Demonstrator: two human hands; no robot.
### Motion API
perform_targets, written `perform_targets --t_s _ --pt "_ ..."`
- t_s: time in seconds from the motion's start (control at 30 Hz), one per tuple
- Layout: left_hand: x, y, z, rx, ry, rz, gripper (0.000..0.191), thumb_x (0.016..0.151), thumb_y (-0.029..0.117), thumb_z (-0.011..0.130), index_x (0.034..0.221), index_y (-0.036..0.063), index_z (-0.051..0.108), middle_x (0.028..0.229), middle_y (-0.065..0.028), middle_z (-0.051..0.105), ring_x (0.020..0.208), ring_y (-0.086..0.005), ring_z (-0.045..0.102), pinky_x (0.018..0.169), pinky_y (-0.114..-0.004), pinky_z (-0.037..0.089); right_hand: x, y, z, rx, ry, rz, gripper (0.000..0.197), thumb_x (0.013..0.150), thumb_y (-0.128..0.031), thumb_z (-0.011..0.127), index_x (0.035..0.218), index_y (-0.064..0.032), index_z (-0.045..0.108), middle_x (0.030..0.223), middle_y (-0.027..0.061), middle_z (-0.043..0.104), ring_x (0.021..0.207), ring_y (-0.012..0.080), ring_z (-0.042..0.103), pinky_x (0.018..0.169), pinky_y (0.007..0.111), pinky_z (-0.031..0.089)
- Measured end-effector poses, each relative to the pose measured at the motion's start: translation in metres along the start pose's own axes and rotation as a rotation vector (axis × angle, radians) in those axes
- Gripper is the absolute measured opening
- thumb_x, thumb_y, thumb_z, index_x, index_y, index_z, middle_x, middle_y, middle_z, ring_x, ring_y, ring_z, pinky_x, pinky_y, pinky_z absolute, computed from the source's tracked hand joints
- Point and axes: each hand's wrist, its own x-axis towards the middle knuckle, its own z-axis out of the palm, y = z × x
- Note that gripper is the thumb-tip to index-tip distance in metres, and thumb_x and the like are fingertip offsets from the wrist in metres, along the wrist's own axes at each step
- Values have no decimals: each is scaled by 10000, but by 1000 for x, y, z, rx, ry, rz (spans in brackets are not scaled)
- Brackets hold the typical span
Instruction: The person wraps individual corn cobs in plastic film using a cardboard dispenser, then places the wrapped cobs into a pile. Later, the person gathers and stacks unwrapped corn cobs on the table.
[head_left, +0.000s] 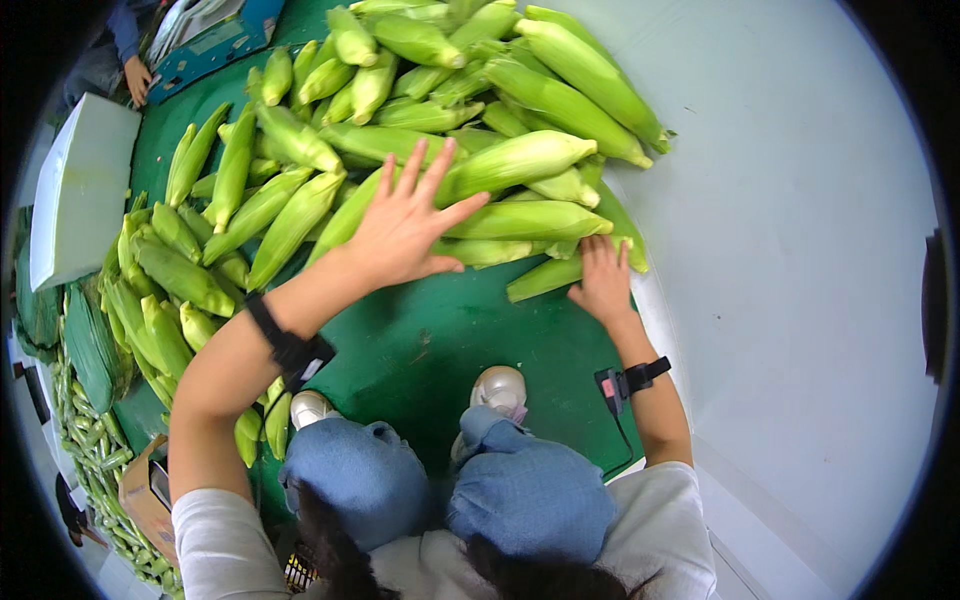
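A large heap of corn cobs in green husks (427, 112) lies on the green floor (420, 337). My left hand (405, 225), fingers spread, is over or against the near side of the heap, beside a large cob (517, 161); whether its palm touches the corn is hard to tell. At the heap's right end, my right hand (606, 281) has its fingertips on the husked cobs, next to the butt of a horizontal cob (536, 221). A smaller cob (546, 279) lies just left of that hand. Neither hand clearly grips a cob. Both wrists wear black straps with small devices.
A pale wall (780, 225) borders the right side. At the left are a white foam box (86, 187), green bags (88, 345), wrapped green produce (97, 450) and a cardboard box (146, 502). Another person's hand (137, 80) rests by a blue crate (214, 49). My shoes stand near the heap.
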Motion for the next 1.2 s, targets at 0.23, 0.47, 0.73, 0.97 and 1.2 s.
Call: perform_targets --t_s 0.23,0.47,0.73,0.97,1.2 --pt "59 13 61 -92 -2 -60 615 558 444 849 1089 179 691 1554 -267 152 1325 -476 339 1059 -527 369 -64 -35 21 390 -250 -42 757 548 -304 863 1220 -145 554 1023 77 566 974 276 577 851 431 481" --pt "-2 -4 2 -238 -66 -109 538 585 405 803 996 80 682 1487 -323 244 1263 -497 391 1061 -523 364 -83 -30 -45 702 89 -98 638 549 -270 871 1096 -83 602 1241 144 516 1160 375 488 969 478 437" --pt "-233 -14 -94 -607 138 -785 676 679 533 734 1075 -1 615 1503 -274 265 1407 -401 281 1141 -436 226 127 -81 -103 329 201 -587 661 569 -379 859 1088 -35 638 1414 271 402 1286 435 409 1061 479 386" --pt "-402 44 -90 -1119 1239 -1276 693 851 465 641 1365 35 462 1220 -92 582 1091 -201 564 939 -349 465 235 -81 -99 262 -668 -338 1035 554 -670 773 1401 -130 524 1564 319 126 1446 450 185 1176 518 191" --pt "-496 49 -1 -1130 1523 -1678 429 888 440 621 1091 63 590 944 -84 629 778 -204 609 657 -352 515 196 -72 -81 282 -484 -328 789 670 -537 783 1285 -76 605 1522 293 234 1374 416 321 1114 480 312"
